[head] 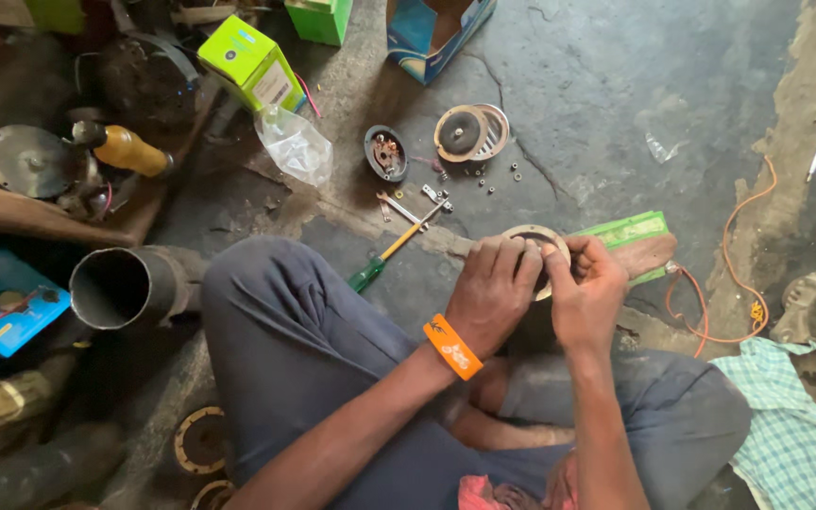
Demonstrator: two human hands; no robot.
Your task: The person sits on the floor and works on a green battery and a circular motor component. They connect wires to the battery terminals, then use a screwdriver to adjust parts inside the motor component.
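Both the left hand (491, 293) and right hand (586, 295) pinch a round pale metal ring (533, 234) with their fingers. Its dismantled round metal cover (469, 132), small screws (493, 179) and green-handled screwdriver (384, 257) lie on the floor, so reassembly seems unfinished.

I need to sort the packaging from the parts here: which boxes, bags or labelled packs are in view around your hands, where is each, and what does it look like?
Lime-green box: top left, tilted carton with a white label.
Green box: top edge, only partly in view.
Blue box: top centre, open carton, brown inside.
Clear plastic bag: below the lime-green box, crumpled.
Flat green pack: beyond the right hand, thin and rectangular.
Blue flat pack: far left, beside a grey pipe.
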